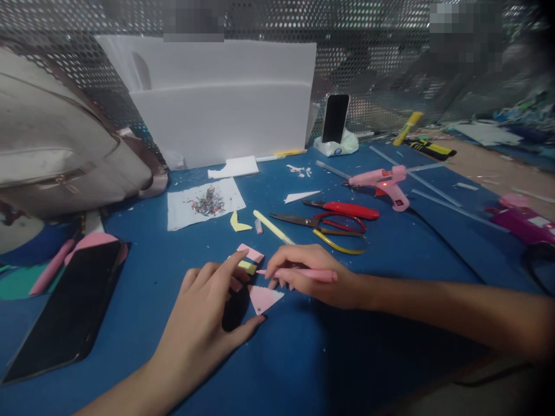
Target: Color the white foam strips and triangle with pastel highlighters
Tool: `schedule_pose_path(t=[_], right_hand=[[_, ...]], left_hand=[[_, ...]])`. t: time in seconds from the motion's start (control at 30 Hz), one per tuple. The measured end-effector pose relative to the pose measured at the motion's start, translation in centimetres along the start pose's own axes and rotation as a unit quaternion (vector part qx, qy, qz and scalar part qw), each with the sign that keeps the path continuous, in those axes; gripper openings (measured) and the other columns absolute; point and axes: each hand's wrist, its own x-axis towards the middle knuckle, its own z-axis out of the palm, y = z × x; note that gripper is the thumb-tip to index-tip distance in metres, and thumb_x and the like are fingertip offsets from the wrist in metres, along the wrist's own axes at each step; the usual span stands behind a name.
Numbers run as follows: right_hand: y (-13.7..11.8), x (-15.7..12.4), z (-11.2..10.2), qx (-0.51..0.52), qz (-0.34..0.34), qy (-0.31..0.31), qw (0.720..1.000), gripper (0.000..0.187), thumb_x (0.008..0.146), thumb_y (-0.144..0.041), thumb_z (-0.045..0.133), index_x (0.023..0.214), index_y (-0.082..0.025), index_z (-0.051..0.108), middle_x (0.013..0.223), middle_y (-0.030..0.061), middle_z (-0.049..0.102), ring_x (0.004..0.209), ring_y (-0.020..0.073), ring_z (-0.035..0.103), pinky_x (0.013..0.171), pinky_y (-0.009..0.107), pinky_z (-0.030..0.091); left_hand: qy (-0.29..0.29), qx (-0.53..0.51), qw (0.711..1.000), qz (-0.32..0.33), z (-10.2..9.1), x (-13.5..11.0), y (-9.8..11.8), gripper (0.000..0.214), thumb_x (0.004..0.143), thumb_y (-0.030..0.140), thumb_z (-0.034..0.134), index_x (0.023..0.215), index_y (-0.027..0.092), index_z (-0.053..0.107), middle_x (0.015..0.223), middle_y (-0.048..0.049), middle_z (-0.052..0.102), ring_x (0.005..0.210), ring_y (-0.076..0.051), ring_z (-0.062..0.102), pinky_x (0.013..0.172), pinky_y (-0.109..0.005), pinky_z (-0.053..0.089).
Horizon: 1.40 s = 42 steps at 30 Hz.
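My right hand (314, 274) is closed around a slim pink marker (303, 274), its tip pointing left toward small flat pieces on the blue table. My left hand (208, 294) rests on the table with thumb and fingers apart. Its thumb reaches the lower corner of a pink triangle (265, 299) with a small dark dot on it. The left index finger lies at a pink piece (251, 253) and a yellow piece (248, 266), which it partly covers. Just beyond are a yellow stick (273, 226), a bent yellow scrap (238, 224) and a short pink piece (259, 226).
Scissors (321, 224) and a red-handled cutter (351, 210) lie beyond my right hand. A pink glue gun (384, 184) with a lit red light stands farther right. Glitter lies on white paper (177, 211). At left are a dark tablet (69, 312) and a backpack (65, 133).
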Motion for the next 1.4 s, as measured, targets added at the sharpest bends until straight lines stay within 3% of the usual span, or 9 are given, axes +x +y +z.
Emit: schedule_pose_path(t=[0.3, 0.4, 0.5, 0.6, 0.73, 0.93, 1.13, 1.23, 1.4], right_hand=[[0.6, -0.4, -0.5, 0.057, -0.011, -0.033, 0.998, 0.018, 0.096, -0.016, 0.047, 0.104, -0.013, 0.063, 0.094, 0.0056, 0.067, 0.078, 0.0116, 0.061, 0.069, 0.023, 0.049], [0.5, -0.4, -0.6, 0.079, 0.004, -0.004, 0.997, 0.012, 0.095, -0.022, 0.052, 0.089, -0.014, 0.06, 0.081, 0.0018, 0.059, 0.068, 0.0102, 0.055, 0.062, 0.021, 0.048], [0.5, -0.5, -0.5, 0.142, 0.033, 0.017, 0.989, 0.023, 0.093, -0.032, 0.056, 0.077, -0.017, 0.049, 0.071, -0.0034, 0.043, 0.057, 0.0081, 0.047, 0.049, 0.018, 0.047], [0.6, -0.5, -0.4, 0.182, 0.028, -0.011, 0.983, 0.032, 0.098, -0.037, 0.047, 0.075, -0.016, 0.051, 0.071, -0.0018, 0.047, 0.053, 0.0068, 0.049, 0.045, 0.017, 0.045], [0.6, -0.2, -0.6, 0.131, -0.017, -0.042, 0.99, 0.032, 0.101, -0.033, 0.043, 0.088, -0.013, 0.064, 0.081, 0.0046, 0.061, 0.062, 0.0091, 0.054, 0.055, 0.021, 0.046], [0.0, 0.0, -1.2, 0.034, -0.108, -0.071, 0.991, 0.015, 0.093, -0.027, 0.053, 0.098, -0.015, 0.059, 0.093, 0.0065, 0.058, 0.087, 0.0163, 0.053, 0.079, 0.03, 0.045], [-0.3, -0.5, -1.3, 0.018, -0.038, -0.09, 0.995, 0.03, 0.099, -0.018, 0.034, 0.081, -0.016, 0.058, 0.075, 0.0015, 0.057, 0.069, 0.0113, 0.053, 0.069, 0.025, 0.043], [-0.1, -0.5, -1.1, -0.017, 0.014, -0.077, 0.997, 0.02, 0.095, -0.016, 0.039, 0.09, -0.016, 0.058, 0.079, 0.0018, 0.06, 0.069, 0.0115, 0.054, 0.063, 0.024, 0.042], [0.3, -0.3, -0.7, -0.035, 0.032, -0.069, 0.996, 0.016, 0.091, -0.015, 0.047, 0.075, -0.018, 0.048, 0.068, -0.0031, 0.051, 0.06, 0.0088, 0.045, 0.054, 0.021, 0.034]], left_hand=[[0.001, -0.018, 1.0, -0.007, 0.0, -0.2, 0.1, 0.081, 0.079, 0.028, 0.075, 0.143, 0.031, 0.025, 0.104, 0.0006, 0.062, 0.091, -0.022, 0.054, 0.081, -0.035, 0.035], [-0.001, -0.019, 1.0, -0.006, 0.0, -0.2, 0.0, 0.079, 0.08, 0.029, 0.074, 0.142, 0.032, 0.026, 0.103, -0.0001, 0.062, 0.09, -0.023, 0.054, 0.08, -0.036, 0.036], [-0.004, -0.014, 1.0, -0.006, 0.1, -0.4, -0.2, 0.075, 0.082, 0.033, 0.071, 0.143, 0.03, 0.027, 0.104, -0.0018, 0.062, 0.091, -0.024, 0.054, 0.08, -0.037, 0.037], [-0.003, -0.008, 1.0, -0.004, 0.2, -0.5, -0.4, 0.071, 0.084, 0.035, 0.069, 0.142, 0.029, 0.029, 0.105, -0.0032, 0.062, 0.091, -0.024, 0.055, 0.08, -0.039, 0.039], [0.004, -0.013, 1.0, 0.006, 0.2, -0.5, -0.4, 0.071, 0.083, 0.034, 0.069, 0.142, 0.029, 0.029, 0.102, -0.0028, 0.063, 0.088, -0.023, 0.057, 0.078, -0.038, 0.04], [0.008, -0.022, 1.0, -0.001, 0.3, -0.6, -0.5, 0.071, 0.084, 0.033, 0.067, 0.143, 0.03, 0.029, 0.098, -0.0035, 0.061, 0.086, -0.024, 0.055, 0.077, -0.04, 0.041], [0.014, -0.037, 0.999, 0.006, 0.4, -0.6, -0.7, 0.071, 0.084, 0.033, 0.066, 0.144, 0.032, 0.028, 0.096, -0.003, 0.061, 0.083, -0.024, 0.056, 0.074, -0.04, 0.042], [0.007, -0.036, 0.999, 0.002, 0.5, -0.7, -0.6, 0.071, 0.083, 0.031, 0.066, 0.143, 0.032, 0.029, 0.096, -0.0025, 0.061, 0.084, -0.023, 0.056, 0.075, -0.04, 0.042], [0.002, -0.052, 0.999, -0.001, 0.5, -0.7, -0.5, 0.069, 0.083, 0.03, 0.066, 0.143, 0.032, 0.031, 0.096, -0.0025, 0.06, 0.083, -0.023, 0.054, 0.073, -0.039, 0.043]])
